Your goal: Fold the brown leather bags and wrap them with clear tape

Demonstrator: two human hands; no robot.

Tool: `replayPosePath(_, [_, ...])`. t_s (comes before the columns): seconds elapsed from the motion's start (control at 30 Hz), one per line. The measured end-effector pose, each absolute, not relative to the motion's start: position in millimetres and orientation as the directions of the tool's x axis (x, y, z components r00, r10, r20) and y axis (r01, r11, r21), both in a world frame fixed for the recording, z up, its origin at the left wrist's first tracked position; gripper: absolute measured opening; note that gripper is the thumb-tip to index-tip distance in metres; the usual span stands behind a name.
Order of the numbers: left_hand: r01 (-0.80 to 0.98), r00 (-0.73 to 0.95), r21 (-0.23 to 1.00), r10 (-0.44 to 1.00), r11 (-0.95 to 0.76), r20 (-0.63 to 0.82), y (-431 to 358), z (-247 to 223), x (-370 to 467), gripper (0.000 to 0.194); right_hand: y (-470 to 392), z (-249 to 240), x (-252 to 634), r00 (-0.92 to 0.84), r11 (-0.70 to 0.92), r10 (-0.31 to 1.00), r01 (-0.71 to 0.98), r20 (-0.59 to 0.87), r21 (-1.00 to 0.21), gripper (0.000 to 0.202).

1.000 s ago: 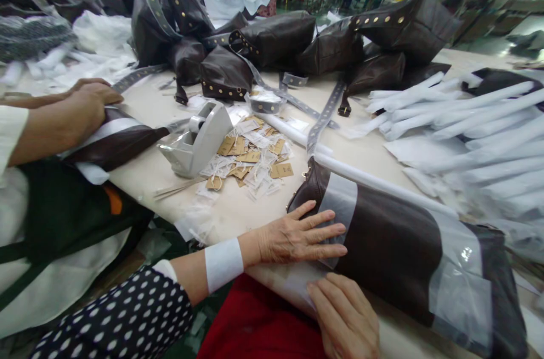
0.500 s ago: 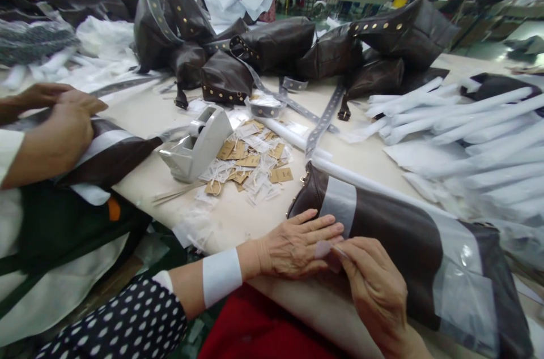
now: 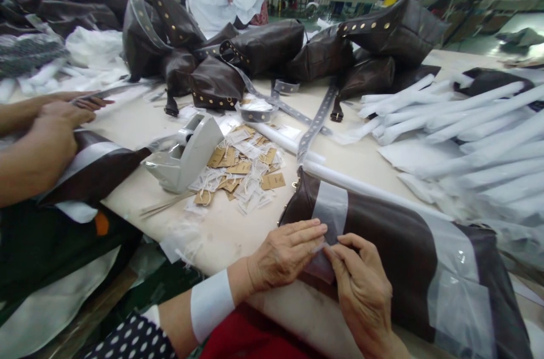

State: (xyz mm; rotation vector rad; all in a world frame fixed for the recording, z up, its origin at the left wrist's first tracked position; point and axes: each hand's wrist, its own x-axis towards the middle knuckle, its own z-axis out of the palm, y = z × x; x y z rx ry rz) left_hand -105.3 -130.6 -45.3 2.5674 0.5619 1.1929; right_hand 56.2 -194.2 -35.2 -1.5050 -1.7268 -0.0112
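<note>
A dark brown bag (image 3: 391,234) lies at the table's front edge, with translucent wrap (image 3: 332,206) around its left end and a wider clear sheet over its right part. My left hand (image 3: 285,251) lies at the bag's left end, its fingers extended and close together. A thin translucent strip (image 3: 322,265) shows between my hands. My right hand (image 3: 361,285) pinches that strip at its upper edge, thumb against forefinger. A pile of brown tags (image 3: 238,167) and a grey tape dispenser (image 3: 187,149) stand beyond my left hand.
Brown studded bags (image 3: 272,45) line the table's back. White wrapped rolls (image 3: 471,115) are heaped at the right. At the left, another person's hands (image 3: 63,121) work over a bag (image 3: 91,163). A person in a patterned top (image 3: 260,8) stands behind, holding white sheets.
The strip now hangs lower against the wrap, and my left hand's fingers have drawn closer together. The other person's hands have moved. The whole view has shifted slightly.
</note>
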Motion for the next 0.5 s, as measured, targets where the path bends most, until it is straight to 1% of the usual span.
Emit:
replayPosePath(0.1, [0.253, 0.541, 0.423, 0.489, -0.870, 0.684, -132.7, -44.5, -105.8, 0.023, -191.9, -34.0, 52.8, 0.079, 0.262, 0.822, 0.827, 0.565, -0.497, 0.013])
replayPosePath(0.17, [0.312, 0.517, 0.398, 0.506, -0.862, 0.690, -138.0, -42.7, -109.7, 0.029, -190.4, -32.7, 51.3, 0.089, 0.247, 0.829, 0.829, 0.553, -0.503, 0.015])
replayPosePath(0.2, [0.340, 0.516, 0.352, 0.487, -0.872, 0.705, -141.7, -41.7, -112.5, 0.031, -189.7, -31.9, 50.9, 0.092, 0.241, 0.831, 0.830, 0.548, -0.504, 0.016])
replayPosePath(0.27, [0.358, 0.568, 0.211, 0.392, -0.909, 0.724, -149.9, -40.1, -118.5, 0.030, -188.7, -30.2, 50.5, 0.086, 0.241, 0.834, 0.831, 0.545, -0.501, 0.018])
replayPosePath(0.33, [0.335, 0.666, 0.074, 0.291, -0.939, 0.686, -157.1, -39.7, -123.1, 0.028, -188.1, -28.9, 50.3, 0.083, 0.244, 0.834, 0.832, 0.545, -0.499, 0.019])
replayPosePath(0.37, [0.331, 0.712, 0.028, 0.269, -0.943, 0.649, -159.7, -39.9, -124.4, 0.029, -188.0, -28.5, 50.2, 0.084, 0.242, 0.834, 0.831, 0.545, -0.500, 0.019])
replayPosePath(0.43, [0.358, 0.765, -0.036, 0.271, -0.933, 0.585, -162.8, -40.8, -124.7, 0.034, -187.8, -28.4, 49.7, 0.089, 0.236, 0.836, 0.833, 0.542, -0.501, 0.020])
replayPosePath(0.5, [0.397, 0.777, -0.082, 0.288, -0.914, 0.560, -164.1, -41.5, -123.1, 0.035, -188.0, -28.5, 49.1, 0.091, 0.231, 0.837, 0.835, 0.539, -0.500, 0.020])
